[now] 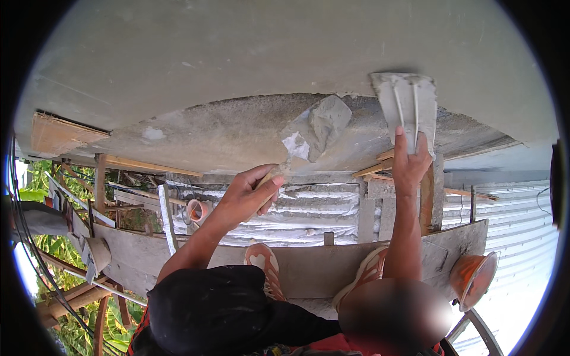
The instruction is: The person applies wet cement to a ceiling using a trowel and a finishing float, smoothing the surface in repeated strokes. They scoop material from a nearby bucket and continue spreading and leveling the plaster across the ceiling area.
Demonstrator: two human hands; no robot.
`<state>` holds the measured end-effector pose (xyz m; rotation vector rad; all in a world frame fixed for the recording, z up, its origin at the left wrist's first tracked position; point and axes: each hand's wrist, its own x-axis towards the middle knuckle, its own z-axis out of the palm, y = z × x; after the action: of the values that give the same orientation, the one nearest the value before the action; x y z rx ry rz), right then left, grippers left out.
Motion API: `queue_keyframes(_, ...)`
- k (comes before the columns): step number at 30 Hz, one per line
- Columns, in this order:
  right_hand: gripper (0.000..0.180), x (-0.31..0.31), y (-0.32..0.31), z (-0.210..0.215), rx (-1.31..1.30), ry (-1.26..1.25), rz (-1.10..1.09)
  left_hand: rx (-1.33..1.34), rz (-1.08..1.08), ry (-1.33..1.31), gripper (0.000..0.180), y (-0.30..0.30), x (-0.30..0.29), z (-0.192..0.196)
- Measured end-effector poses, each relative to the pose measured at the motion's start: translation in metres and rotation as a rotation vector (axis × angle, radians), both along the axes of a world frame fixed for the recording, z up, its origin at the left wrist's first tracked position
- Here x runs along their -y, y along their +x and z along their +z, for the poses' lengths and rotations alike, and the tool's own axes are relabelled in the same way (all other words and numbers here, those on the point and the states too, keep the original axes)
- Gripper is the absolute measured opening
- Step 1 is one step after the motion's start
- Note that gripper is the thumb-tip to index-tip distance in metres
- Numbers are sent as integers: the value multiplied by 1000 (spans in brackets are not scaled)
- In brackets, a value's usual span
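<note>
Head view: left hand [246, 196] is clenched around a trowel [314, 130] handle, blade above it at centre frame, apparently touching the concrete ceiling [178, 53]. Right hand [409, 163] grasps a plaster float [407, 104], upper right, pressed against the ceiling.

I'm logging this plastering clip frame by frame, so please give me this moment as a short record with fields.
Setting: a person on a raised platform, working on the underside of a concrete slab
Left hand: grips the handle of a trowel loaded with grey mortar
Right hand: holds a flat plastering board against the slab edge
Feet: orange-and-white shoes on the plank
Nearby: orange bowl at right, corrugated metal roof below
</note>
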<state>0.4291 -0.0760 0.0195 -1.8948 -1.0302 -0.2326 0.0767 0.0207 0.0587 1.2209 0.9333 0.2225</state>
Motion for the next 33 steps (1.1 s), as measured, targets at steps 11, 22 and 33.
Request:
queue_keyframes(11,27,67,-19,-38,190,-214,189,35,1,31,56,2,14,-8)
queue_keyframes(22,28,47,-23,-13,99,-93,3,-24,-54,72,59,-1,22,2)
queue_keyframes(33,33,22,12,5,37,47,-84,35,-28,12,49,4,4,6)
